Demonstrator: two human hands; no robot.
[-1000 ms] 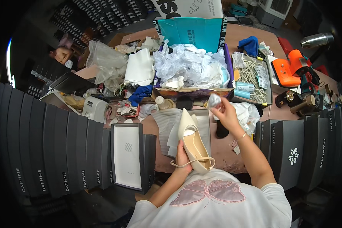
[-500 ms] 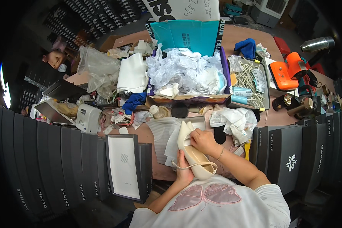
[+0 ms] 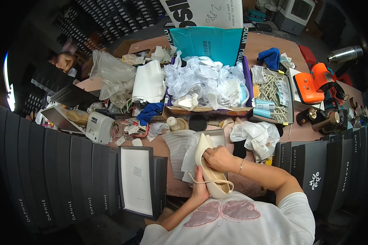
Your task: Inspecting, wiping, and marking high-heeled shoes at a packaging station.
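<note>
A cream pointed-toe shoe (image 3: 210,174) with a thin ankle strap (image 3: 216,181) is tilted in front of my chest, toe pointing away. My left hand (image 3: 200,186) grips it from the left side, near the heel. The curled fingers of my right hand (image 3: 221,159) reach into the shoe's opening just behind the toe. Its fingertips are hidden there, so whatever they pinch cannot be made out. Beneath the toe, white wrapping sheets (image 3: 180,149) and part of an open grey box (image 3: 217,135) lie on the pink table (image 3: 173,185).
A dark shoebox part with a white inside (image 3: 135,175) stands left of my hands. Rows of dark shoeboxes (image 3: 57,171) flank both sides. Farther back are a carton of crumpled tissue paper (image 3: 206,81), a box of pale sticks (image 3: 270,87) and an orange device (image 3: 309,87).
The whole view has shifted slightly. My right wrist and forearm have turned a little, with the fingers still inside the shoe. My left hand keeps its grip.
</note>
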